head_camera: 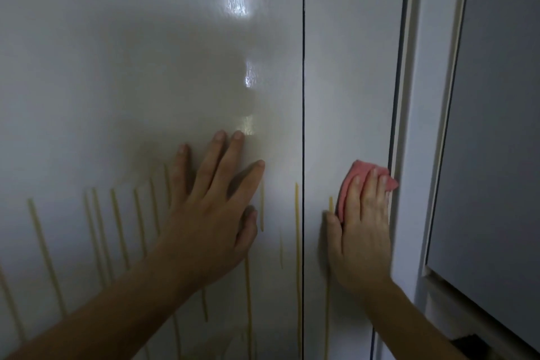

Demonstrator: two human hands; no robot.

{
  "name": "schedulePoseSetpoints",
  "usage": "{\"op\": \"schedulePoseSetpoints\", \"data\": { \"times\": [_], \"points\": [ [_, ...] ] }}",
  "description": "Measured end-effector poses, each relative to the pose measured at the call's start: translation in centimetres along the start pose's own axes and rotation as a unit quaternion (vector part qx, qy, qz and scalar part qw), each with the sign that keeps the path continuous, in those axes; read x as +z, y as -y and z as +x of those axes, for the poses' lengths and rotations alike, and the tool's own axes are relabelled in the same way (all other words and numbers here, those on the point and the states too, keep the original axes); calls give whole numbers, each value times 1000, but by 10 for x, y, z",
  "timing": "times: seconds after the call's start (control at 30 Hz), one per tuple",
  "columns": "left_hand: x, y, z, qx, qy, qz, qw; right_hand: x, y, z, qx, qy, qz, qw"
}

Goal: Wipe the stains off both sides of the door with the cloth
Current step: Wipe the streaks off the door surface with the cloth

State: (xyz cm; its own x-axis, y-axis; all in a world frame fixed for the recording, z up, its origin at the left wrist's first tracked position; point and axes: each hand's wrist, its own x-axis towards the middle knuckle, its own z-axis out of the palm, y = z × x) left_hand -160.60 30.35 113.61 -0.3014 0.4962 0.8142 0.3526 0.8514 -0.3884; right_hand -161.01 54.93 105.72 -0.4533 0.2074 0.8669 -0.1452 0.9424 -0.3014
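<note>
Dim light, view close up against a wide glossy white door leaf (117, 67). A thin dark vertical seam (303, 96) separates it from a narrow glossy white door leaf (350, 67) to its right.

Thin yellow drip stains (43, 242) run down the lower half of the wide leaf in many near-vertical streaks. One long streak lies just left of the seam, and one short streak shows on the narrow leaf just right of it. The upper halves of both leaves show no streaks. Bright light reflections (237, 4) sit high on the wide leaf.

Left hand (216, 213): palm flat on the wide leaf, among the tops of the streaks. Fingers (210, 161) straight and spread, tips pointing up, thumb out to the right.

Right hand (365, 228): flat on the narrow leaf, close to its right edge. Fingers (369, 190) straight and held side by side, pressing a small pink folded cloth (353, 178) against the leaf. The cloth sticks out above and to both sides of the fingertips, and its right corner reaches the leaf's edge. The thumb lies to the left, touching the leaf beside the short streak.

To the right stand a pale moulded door frame (415, 126) and, beyond it, a plain grey-white panel (496, 126).
</note>
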Motion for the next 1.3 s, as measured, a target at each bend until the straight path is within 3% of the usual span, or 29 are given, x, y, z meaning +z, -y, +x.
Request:
{"op": "schedulePoseSetpoints", "data": {
  "times": [0.17,0.37,0.57,0.7,0.83,1.07,1.2,1.3],
  "points": [
    [6,-22,-6,11,11,9,1000,-10,7,32,8,-34,27,999],
    [13,-32,-7,4,14,11,1000,17,-12,-45,14,0,34,999],
    [19,-36,-5,-4,0,3,1000,4,2,8,9,-56,92,994],
    [18,-35,-6,-3,-9,0,1000,22,-9,-45,2,-17,70,997],
    [18,-35,-6,-1,-14,-4,1000,10,9,-14,23,-36,136,990],
    [9,-22,-17,-12,-21,-38,999,32,19,-57,-79,-8,94,992],
    [4,-7,-31,-52,-34,-15,998,19,45,-5,-66,-57,140,986],
    [3,5,-38,-78,-27,-10,997,27,61,-2,-86,-74,91,989]
  ]
}}
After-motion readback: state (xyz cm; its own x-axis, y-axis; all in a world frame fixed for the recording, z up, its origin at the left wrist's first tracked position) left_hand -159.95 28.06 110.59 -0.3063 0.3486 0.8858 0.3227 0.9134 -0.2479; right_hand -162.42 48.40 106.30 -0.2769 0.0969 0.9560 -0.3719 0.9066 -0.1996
